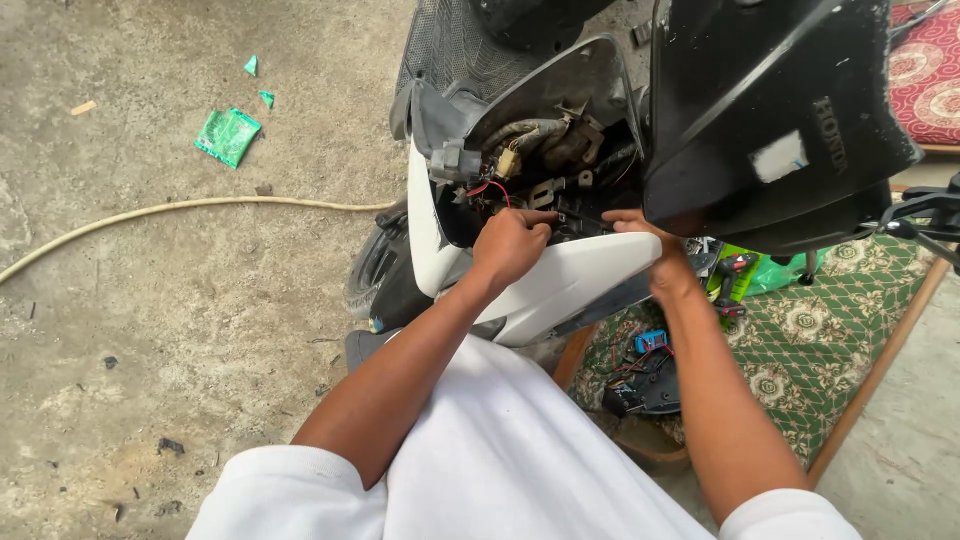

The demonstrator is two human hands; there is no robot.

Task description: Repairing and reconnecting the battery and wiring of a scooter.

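L hand point(512, 243) & R hand point(640, 228) in scooter cowl point(560, 275); wiring point(520, 135) just above.

Rough grey concrete floor point(150, 330) in daylight, pale hose point(180, 208) snaking far left, green wrapper point(228, 136) beyond it, green patterned mat point(830, 330) right

White short-sleeved shirt, sleeves ending above elbows; forearms bare; seemingly no rings.

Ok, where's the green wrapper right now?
In the head view the green wrapper lies on the concrete floor at upper left, above the pale hose and left of the scooter.
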